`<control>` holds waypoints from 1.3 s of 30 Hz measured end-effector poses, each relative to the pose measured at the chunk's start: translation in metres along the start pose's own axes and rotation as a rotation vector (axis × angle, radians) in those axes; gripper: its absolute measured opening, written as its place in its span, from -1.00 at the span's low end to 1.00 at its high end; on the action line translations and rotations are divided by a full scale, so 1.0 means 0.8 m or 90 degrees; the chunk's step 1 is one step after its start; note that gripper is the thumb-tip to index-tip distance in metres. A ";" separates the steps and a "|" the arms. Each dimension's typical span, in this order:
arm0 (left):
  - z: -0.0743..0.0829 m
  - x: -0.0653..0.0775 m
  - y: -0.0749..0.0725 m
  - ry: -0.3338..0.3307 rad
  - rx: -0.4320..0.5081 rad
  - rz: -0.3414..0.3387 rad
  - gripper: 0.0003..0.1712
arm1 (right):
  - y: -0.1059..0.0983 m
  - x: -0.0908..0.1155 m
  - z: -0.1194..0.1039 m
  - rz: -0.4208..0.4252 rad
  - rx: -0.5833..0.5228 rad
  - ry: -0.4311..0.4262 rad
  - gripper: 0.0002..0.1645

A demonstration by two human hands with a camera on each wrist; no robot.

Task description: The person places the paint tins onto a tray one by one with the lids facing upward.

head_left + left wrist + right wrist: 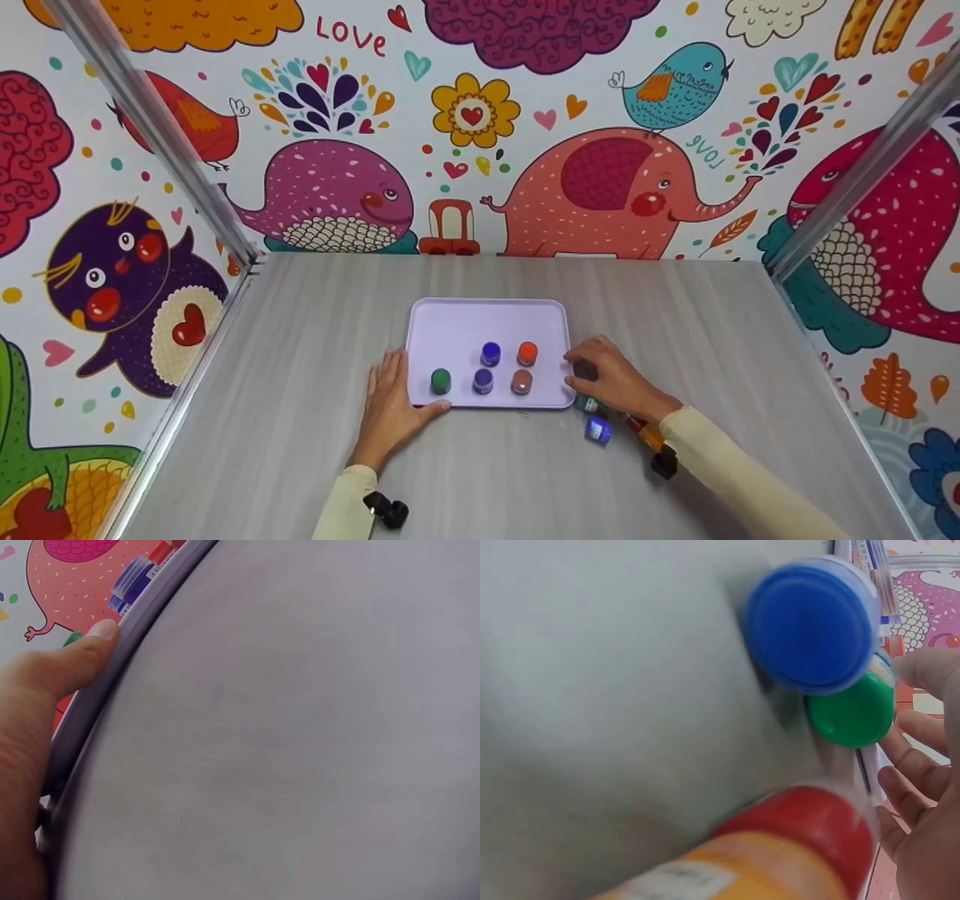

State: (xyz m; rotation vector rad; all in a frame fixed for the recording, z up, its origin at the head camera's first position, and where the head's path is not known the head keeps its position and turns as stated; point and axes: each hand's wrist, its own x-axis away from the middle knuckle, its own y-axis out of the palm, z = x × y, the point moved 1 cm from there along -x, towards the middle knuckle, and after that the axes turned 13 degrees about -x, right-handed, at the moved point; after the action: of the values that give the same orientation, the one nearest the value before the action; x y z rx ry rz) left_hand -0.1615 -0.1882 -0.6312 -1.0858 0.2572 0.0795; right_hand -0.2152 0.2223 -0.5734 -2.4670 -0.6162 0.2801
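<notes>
A pale purple tray [472,322] lies on the table with several small paint jars on it: green [441,381], blue [490,354], purple [483,381], orange [527,354] and brown [521,382]. My left hand [394,409] rests along the tray's left side with straight fingers; its thumb [86,656] touches the front rim. Beside the right rim, my right hand [616,379] curls its thumb and fingers around a dark jar [585,368], mostly hidden by the fingers. Below it, a green-capped jar [855,712] and a blue-capped jar [810,626] lie on the table.
Under the right wrist lie a red-capped jar [802,832] and an orange-yellow jar [651,435], partly covered by the arm. Patterned walls stand behind and at the sides, with metal posts [862,165] at the table's far corners.
</notes>
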 end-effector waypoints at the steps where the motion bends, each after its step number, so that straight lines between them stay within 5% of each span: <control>1: 0.000 0.000 0.000 -0.002 -0.001 -0.002 0.48 | 0.000 0.004 0.001 0.002 0.000 0.000 -0.58; 33: 0.001 0.002 -0.002 -0.034 0.001 -0.045 0.51 | -0.017 0.103 0.025 0.084 0.027 -0.064 -0.63; 39: 0.001 0.001 -0.003 -0.032 -0.002 -0.045 0.51 | -0.016 0.119 0.027 0.081 0.028 -0.008 -0.60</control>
State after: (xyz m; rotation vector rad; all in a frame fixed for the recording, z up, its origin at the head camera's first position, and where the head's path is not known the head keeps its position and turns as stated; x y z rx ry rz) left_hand -0.1599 -0.1887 -0.6291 -1.0939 0.1736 0.0443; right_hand -0.1436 0.2885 -0.5893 -2.4675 -0.4532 0.3552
